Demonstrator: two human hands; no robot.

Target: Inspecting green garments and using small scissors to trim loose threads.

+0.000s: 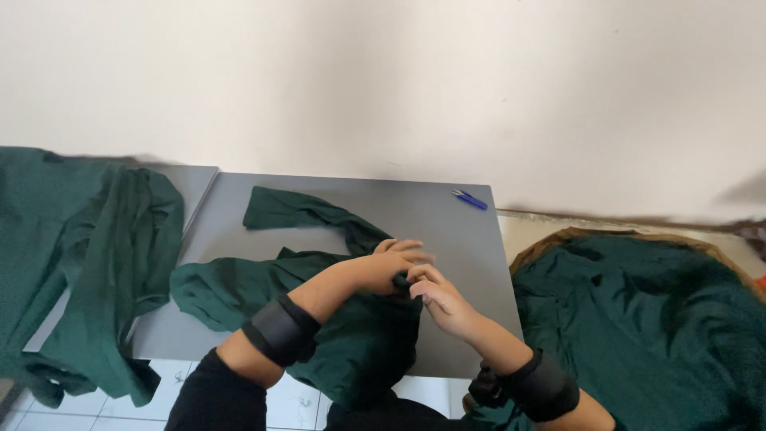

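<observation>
I see my left hand [395,267] and right hand [440,297] meeting over the dark green garment [351,319] that lies on the grey counter [447,239] and hangs over its near edge. Both hands pinch a small dark part of it between the fingertips. Blue thread snips [470,199] lie well apart at the counter's far edge, and more green cloth [88,239] drapes to the left.

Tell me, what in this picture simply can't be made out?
- Head view: the small dark thing pinched between the left hand and right hand; fingers cover most of it.
- The dark green garment: its lower part hangs past the table edge, behind the arms.
- The small blue tool: too small to identify.
- The basket: green cloth fills it, and the frame edge cuts it.
</observation>
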